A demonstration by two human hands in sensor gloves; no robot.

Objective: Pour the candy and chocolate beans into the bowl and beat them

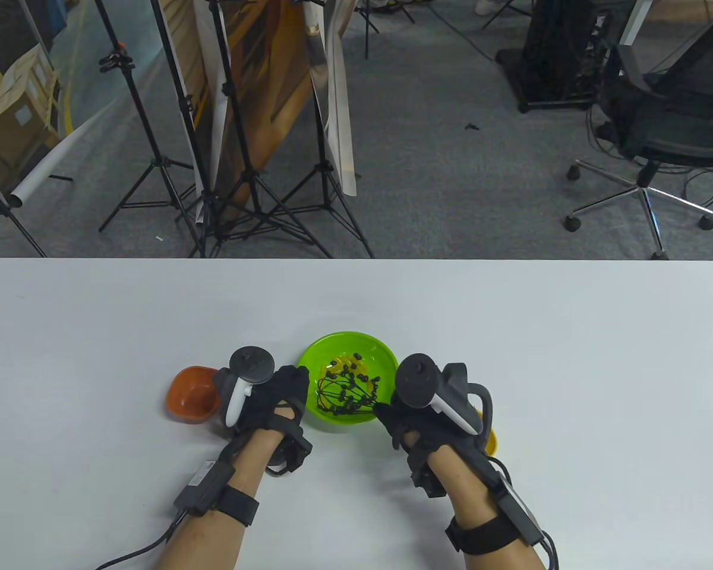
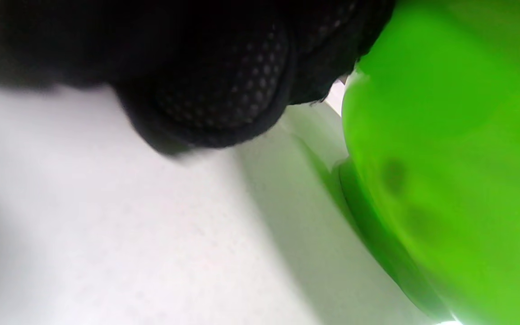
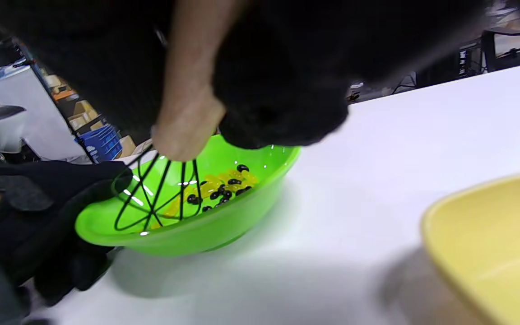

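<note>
Gripping whisk [image 3: 160, 194] in green bowl [image 1: 365, 347], right hand [image 1: 413, 418], left hand [image 1: 279, 398] steadying rim (grip unclear).

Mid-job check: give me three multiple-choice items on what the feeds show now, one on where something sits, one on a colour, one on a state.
1. Where is the small orange bowl?
A. by the left hand
B. by the right hand
C. at the far table edge

2. What colour is the plastic mixing bowl that holds the candy?
A. yellow
B. green
C. orange

3. What is the black wire whisk doing?
A. lying on the table
B. standing in the mixing bowl, gripped by the right hand
C. resting in the orange bowl

Answers:
1 A: in the table view it sits just beyond the left hand.
2 B: its rim is bright green.
3 B: its wires reach among the yellow candy and dark beans under the right hand.
</note>
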